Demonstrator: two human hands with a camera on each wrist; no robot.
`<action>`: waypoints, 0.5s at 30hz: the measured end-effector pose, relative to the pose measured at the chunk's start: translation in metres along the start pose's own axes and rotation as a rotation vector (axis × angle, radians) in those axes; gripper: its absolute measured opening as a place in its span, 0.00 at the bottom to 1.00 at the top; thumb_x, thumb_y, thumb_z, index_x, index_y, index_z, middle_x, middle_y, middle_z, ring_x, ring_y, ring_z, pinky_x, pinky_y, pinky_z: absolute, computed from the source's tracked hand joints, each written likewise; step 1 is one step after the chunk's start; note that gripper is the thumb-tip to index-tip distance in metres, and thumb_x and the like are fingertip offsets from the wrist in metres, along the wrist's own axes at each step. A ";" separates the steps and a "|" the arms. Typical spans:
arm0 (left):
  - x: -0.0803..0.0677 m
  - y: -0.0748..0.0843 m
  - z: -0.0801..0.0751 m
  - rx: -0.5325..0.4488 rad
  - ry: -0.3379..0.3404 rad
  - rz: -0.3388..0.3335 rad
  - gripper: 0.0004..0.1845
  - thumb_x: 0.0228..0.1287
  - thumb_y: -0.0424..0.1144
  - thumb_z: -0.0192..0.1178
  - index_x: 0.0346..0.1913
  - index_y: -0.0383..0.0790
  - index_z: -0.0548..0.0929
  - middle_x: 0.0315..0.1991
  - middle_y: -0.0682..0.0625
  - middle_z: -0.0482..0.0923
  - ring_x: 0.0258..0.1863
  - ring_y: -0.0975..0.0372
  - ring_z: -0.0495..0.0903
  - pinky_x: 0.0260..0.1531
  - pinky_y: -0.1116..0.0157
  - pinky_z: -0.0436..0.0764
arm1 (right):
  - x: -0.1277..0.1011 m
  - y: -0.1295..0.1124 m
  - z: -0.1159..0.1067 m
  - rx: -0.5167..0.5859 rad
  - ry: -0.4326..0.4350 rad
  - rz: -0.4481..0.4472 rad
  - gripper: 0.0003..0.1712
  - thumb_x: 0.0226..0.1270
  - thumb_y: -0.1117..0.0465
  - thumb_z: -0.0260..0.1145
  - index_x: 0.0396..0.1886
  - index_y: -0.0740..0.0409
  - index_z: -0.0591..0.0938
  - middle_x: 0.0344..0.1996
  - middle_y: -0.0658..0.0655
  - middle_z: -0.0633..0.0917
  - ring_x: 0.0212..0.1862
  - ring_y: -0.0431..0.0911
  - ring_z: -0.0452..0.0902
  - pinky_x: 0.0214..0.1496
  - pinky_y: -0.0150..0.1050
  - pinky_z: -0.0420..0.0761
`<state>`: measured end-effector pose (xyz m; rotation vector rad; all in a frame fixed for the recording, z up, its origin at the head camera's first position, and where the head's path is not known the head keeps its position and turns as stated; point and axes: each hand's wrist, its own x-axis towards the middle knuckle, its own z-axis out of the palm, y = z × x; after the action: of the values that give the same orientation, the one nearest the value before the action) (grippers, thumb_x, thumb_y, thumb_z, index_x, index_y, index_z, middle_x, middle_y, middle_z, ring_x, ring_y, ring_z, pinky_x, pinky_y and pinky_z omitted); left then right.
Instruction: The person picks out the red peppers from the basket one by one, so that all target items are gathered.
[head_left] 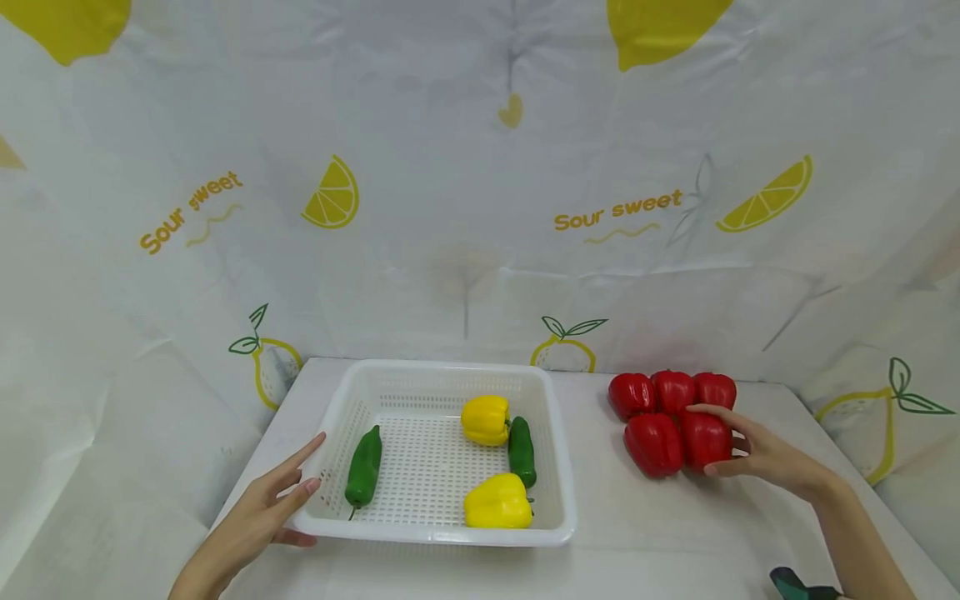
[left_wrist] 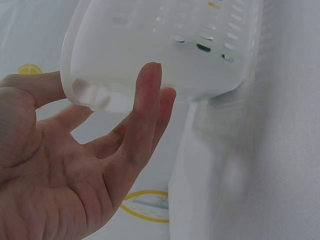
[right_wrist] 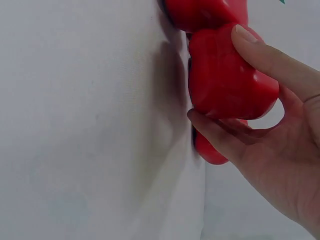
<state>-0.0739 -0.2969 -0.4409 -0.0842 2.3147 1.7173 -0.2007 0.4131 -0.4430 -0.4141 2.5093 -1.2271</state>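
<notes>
At the left end of a white plastic basket (head_left: 420, 535), my left hand (head_left: 258, 508) holds the rim, with fingers on both sides of its wall. The left wrist view shows the basket's slotted side (left_wrist: 200, 70) and my left hand (left_wrist: 75, 165) against it. Over on the right, my right hand (head_left: 772, 454) grips a red bell pepper (head_left: 703, 440), thumb on one side and fingers on the other. This red bell pepper (right_wrist: 225, 80) fills the space between thumb and fingers of my right hand (right_wrist: 285, 150) in the right wrist view. Other red bell peppers (head_left: 652, 444) touch it.
In the basket lie two yellow bell peppers (head_left: 497, 502), a long green pepper (head_left: 365, 467) and a second dark green vegetable (head_left: 521, 452). A white-covered table (head_left: 600, 517) meets a lemon-print curtain (head_left: 450, 208) behind. A dark green object (head_left: 795, 583) shows near the right forearm.
</notes>
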 end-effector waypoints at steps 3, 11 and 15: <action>0.000 0.001 0.000 0.006 0.004 -0.008 0.38 0.84 0.45 0.58 0.89 0.57 0.54 0.84 0.25 0.55 0.61 0.48 0.84 0.38 0.53 0.95 | 0.001 0.001 0.003 -0.002 -0.009 0.019 0.54 0.63 0.59 0.80 0.83 0.58 0.59 0.74 0.75 0.65 0.70 0.68 0.66 0.49 0.41 0.93; -0.001 0.002 0.001 0.030 0.016 -0.018 0.39 0.84 0.46 0.59 0.89 0.56 0.55 0.86 0.27 0.51 0.73 0.35 0.75 0.38 0.53 0.95 | 0.001 0.003 0.006 -0.026 -0.008 0.012 0.53 0.64 0.59 0.79 0.83 0.59 0.60 0.74 0.76 0.65 0.71 0.71 0.66 0.50 0.38 0.91; 0.000 0.002 0.000 0.033 0.011 -0.009 0.39 0.84 0.45 0.59 0.89 0.55 0.55 0.87 0.27 0.48 0.79 0.28 0.66 0.37 0.53 0.95 | -0.002 0.002 0.008 -0.034 0.002 0.007 0.54 0.65 0.60 0.79 0.84 0.59 0.59 0.74 0.75 0.65 0.70 0.70 0.67 0.50 0.37 0.91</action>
<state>-0.0743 -0.2961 -0.4388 -0.0978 2.3458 1.6782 -0.1963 0.4095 -0.4490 -0.4126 2.5348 -1.1843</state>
